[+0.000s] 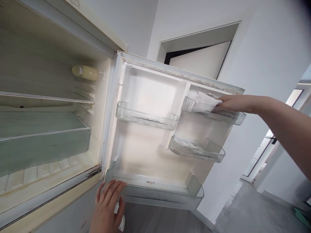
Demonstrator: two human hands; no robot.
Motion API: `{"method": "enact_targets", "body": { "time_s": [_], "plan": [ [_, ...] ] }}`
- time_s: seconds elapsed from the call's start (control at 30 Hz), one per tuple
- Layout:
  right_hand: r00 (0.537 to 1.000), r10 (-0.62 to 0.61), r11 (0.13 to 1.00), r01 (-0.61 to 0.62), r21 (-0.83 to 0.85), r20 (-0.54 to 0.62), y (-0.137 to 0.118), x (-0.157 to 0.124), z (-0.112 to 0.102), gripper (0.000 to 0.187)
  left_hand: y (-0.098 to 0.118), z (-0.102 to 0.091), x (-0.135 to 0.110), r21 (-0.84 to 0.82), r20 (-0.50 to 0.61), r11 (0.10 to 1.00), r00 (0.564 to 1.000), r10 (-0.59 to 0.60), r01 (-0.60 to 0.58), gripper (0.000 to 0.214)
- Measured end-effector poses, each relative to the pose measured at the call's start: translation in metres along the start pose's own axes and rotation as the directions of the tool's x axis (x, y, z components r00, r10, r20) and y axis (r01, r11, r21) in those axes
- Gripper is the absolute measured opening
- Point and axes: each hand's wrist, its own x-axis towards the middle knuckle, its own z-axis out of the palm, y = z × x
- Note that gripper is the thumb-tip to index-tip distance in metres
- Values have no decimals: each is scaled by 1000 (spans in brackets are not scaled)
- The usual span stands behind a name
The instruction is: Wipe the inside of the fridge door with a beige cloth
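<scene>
On the left, beyond the refrigerator's glass shelves [43, 97], my left hand [107, 207] curled its fingers over the front lip of the clear bottom door bin [155, 195], with a white wad [119, 216] caught beneath it; the thin, stiff plastic looked brittle, best taken by that lip. To the right, my right hand [233, 103] closed narrowly on a light, soft white cloth [204, 101] inside the upper right door bin [218, 115], the cloth's long axis running along the bin, across the door [145, 155], and pointing away from my hand.
</scene>
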Motion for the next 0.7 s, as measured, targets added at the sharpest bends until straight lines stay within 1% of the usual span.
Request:
{"method": "enact_targets", "body": {
  "time_s": [0.07,0.13,0.2,0.27,0.33,0.4,0.6,0.7],
  "plan": [
    [997,54,994,-59,-87,-61,3,-4,-2,24,0,2,-2,-6,-7,1000,1000,-15,14,44],
    [986,26,978,-59,-199,-165,1,-6,-3,23,0,4,-3,-9,-15,1000,1000,-22,22,44],
    [967,-23,948,-59,-312,-254,-2,-7,-2,30,0,6,-3,-7,-22,1000,1000,-20,20,45],
    [960,-19,924,-90,-372,-279,-3,-7,-1,28,-1,6,-2,-10,-35,1000,999,-7,7,46],
    [967,17,923,-113,-369,-255,-3,-8,1,20,-2,6,-2,-14,-41,1000,999,6,-7,46],
    [975,45,939,-115,-323,-216,-2,-8,1,16,-2,6,-1,-12,-35,1000,999,7,-7,47],
    [995,49,985,-63,-159,-92,-4,-8,-5,18,5,9,-4,-15,-7,999,999,-35,35,47],
    [996,62,997,-65,-43,-64,-16,-8,-4,15,8,11,-4,-12,1,998,998,-57,57,46]
  ]
}}
